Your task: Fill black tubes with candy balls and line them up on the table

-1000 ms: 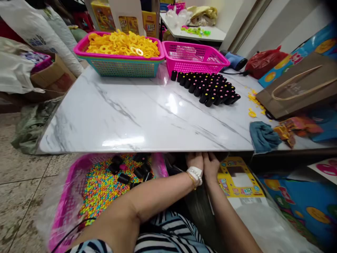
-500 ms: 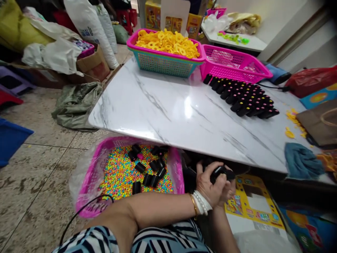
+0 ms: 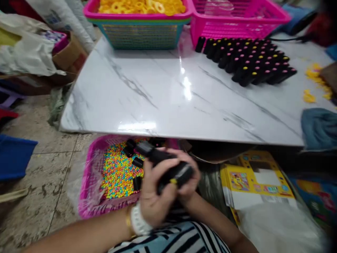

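My left hand (image 3: 155,189), with a white beaded bracelet and a gold bangle at the wrist, is closed round several short black tubes (image 3: 173,172). My right hand (image 3: 191,175) wraps the same bunch from the other side, its fingers partly hidden and blurred. One held tube shows a yellow dot at its end. Beyond my fingers, more black tubes reach over a pink basket (image 3: 88,172) below the table edge. That basket holds many small coloured balls (image 3: 118,172), with loose black tubes (image 3: 137,162) lying on them.
Rows of black tubes (image 3: 247,59) with pink and yellow dots stand on the marbled table (image 3: 147,95). Behind are a basket of yellow rings (image 3: 139,33) and a pink basket (image 3: 237,26). Printed yellow card sheets (image 3: 260,175) lie at lower right, beside a blue cloth (image 3: 319,128).
Both my hands have moved left with the black tubes, from under the table edge to beside and partly over the ball basket. The camera has tilted down and come closer to the table.
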Motion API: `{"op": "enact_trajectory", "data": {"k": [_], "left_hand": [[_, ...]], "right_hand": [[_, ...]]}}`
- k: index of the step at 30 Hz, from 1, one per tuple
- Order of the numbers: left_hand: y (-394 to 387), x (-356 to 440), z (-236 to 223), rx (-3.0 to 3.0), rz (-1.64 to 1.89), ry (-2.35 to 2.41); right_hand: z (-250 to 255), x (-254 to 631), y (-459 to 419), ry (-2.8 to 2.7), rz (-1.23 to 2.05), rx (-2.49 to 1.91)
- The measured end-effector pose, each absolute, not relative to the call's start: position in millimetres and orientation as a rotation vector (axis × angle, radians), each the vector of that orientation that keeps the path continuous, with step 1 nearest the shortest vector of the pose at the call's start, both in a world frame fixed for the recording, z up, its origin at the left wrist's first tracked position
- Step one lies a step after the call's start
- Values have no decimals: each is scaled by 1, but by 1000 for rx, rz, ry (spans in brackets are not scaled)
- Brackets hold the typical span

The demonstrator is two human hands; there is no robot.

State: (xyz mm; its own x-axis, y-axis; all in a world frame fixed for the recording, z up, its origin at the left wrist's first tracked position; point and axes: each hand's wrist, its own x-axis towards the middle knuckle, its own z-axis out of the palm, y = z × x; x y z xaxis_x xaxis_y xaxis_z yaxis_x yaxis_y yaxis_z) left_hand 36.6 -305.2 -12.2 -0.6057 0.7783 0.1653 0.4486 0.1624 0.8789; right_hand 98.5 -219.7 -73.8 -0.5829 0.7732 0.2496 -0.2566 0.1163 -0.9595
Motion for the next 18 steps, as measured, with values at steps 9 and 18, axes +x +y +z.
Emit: {"op": "enact_trajectory", "data": {"k": [9, 18], "left_hand": [[-415, -55, -1, 1317, 734, 2557], [-452, -26, -31, 1861, 289, 2221]], "right_hand": [[-64, 84, -232, -2044, 1468, -391], [-83, 103, -225, -2198, 1737, -737]]}}
